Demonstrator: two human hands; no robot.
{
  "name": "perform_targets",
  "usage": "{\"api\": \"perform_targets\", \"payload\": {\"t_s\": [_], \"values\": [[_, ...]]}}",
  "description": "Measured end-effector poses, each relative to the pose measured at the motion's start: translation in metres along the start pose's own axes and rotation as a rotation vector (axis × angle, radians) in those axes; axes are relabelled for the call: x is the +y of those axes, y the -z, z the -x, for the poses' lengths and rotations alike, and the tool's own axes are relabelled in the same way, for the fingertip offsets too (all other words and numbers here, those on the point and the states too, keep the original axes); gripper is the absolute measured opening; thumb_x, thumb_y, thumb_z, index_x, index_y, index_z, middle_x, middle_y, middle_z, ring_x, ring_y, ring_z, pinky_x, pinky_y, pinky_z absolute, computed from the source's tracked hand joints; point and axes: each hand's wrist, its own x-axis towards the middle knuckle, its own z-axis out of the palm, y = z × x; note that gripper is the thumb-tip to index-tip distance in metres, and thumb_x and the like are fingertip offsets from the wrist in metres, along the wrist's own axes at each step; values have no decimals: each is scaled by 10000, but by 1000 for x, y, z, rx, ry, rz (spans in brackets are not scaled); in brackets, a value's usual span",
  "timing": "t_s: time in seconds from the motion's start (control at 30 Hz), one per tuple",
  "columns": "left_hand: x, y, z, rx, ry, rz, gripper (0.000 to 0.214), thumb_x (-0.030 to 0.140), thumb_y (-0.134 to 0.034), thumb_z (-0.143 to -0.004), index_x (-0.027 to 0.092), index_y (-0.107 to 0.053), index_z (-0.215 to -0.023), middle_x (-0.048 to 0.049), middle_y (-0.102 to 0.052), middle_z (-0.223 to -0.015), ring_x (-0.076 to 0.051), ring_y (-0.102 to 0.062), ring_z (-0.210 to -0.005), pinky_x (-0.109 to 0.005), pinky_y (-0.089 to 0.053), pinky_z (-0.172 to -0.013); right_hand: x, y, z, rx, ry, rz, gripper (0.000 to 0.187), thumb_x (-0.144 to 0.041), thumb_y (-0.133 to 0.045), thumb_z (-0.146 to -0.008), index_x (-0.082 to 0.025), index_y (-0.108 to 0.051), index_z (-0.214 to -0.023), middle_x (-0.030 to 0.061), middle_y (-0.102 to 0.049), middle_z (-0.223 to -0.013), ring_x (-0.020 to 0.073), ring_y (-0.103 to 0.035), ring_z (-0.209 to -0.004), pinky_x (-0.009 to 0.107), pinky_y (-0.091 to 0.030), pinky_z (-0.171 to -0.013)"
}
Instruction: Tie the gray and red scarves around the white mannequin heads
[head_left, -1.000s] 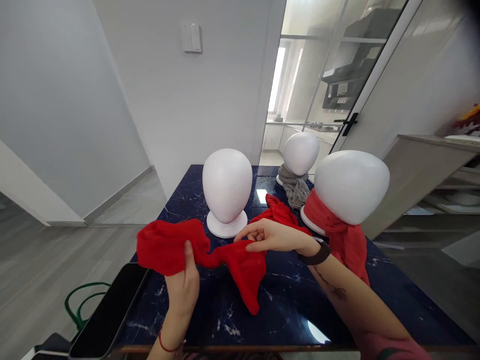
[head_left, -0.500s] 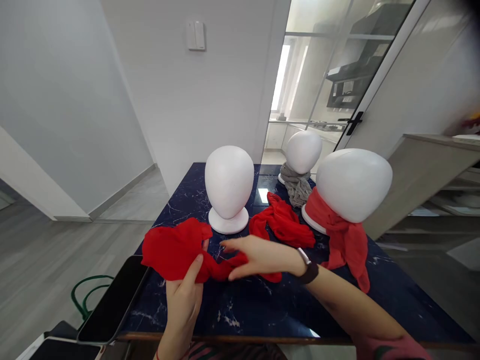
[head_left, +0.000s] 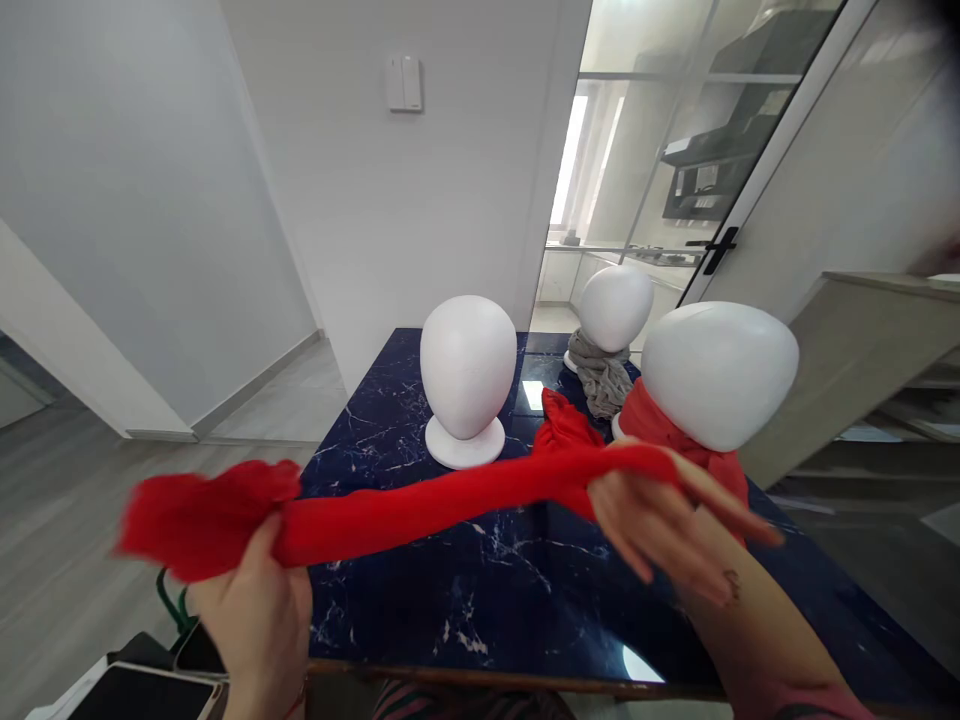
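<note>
The red scarf (head_left: 420,505) is in the air above the tabletop (head_left: 465,600), drawn out into one long, rope-like band between the two hands. It does not touch the stone at any place that I can see. The left hand (head_left: 255,610) is low at the near left, beside the corner of the tabletop. Its fingers are closed in a fist around the scarf, and the loose end spreads out past the fist to the left, blurred. The right hand (head_left: 664,515) is higher, at the right, just in front of the nearest foam head (head_left: 720,370). Its fingers (head_left: 697,565) are stretched out and blurred, and the scarf runs along the upper edge of this hand. Whether the thumb pinches the cloth there, I cannot tell. Because the hands are well apart, the cloth is narrow and nearly straight, with only a light sag in the middle.

Behind the band, a bare foam head (head_left: 469,365) stands upright on its round base. The nearest foam head wears a second red scarf (head_left: 641,420) around its neck, and the far foam head (head_left: 616,305) wears a grey scarf (head_left: 600,375). A loose red cloth (head_left: 559,425) lies between them. A dark device (head_left: 142,690) lies at the near left, below the left hand.
</note>
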Motion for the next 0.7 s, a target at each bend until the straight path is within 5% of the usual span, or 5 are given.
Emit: {"api": "perform_targets", "payload": {"t_s": [0.1, 0.2, 0.33, 0.5, 0.7], "values": [[-22, 6, 8, -123, 247, 75, 463, 264, -662, -724, 237, -581, -1179, -63, -617, -1195, -266, -590, -1079, -424, -481, -951, -12, -19, 27, 653, 168, 112, 309, -485, -717, -690, -213, -655, -824, 17, -673, -622, 139, -657, -549, 217, -503, -562], [-37, 23, 9, -350, 394, 42, 308, 345, -691, -671, 158, -690, -916, -121, -625, -1169, -311, -580, -1080, -397, -515, -873, -10, -27, 43, 1181, -25, 227, 288, -412, -655, -775, -134, -664, -848, 48, -674, -649, 132, -643, -563, 212, -488, -526], [-46, 47, -7, -692, 132, -346, 133, 290, -617, -702, 173, -672, -672, -116, -550, -1276, -326, -471, -1207, -445, -407, -1000, -7, -16, 51, 1080, -201, 246, 402, -505, -628, -758, -105, -663, -750, 54, -662, -618, 118, -586, -463, 221, -457, -446], [-52, 52, -13, -491, -266, -997, 352, 158, -520, -711, 220, -623, -1042, -113, -506, -1300, -334, -428, -1223, -578, -278, -1042, -8, -1, 44, 1132, -496, 468, 370, -475, -611, -780, -113, -661, -721, 30, -643, -594, 92, -567, -501, 205, -456, -524], [-19, -2, 34, -788, -363, -708, 535, 161, -497, -800, 278, -417, -1316, -83, -407, -1409, -252, -386, -1299, -461, -324, -1074, -6, -16, 7, 951, -424, 416, 296, -421, -631, -791, -125, -633, -786, -17, -610, -579, 29, -390, -391, 164, -326, -394]]}}
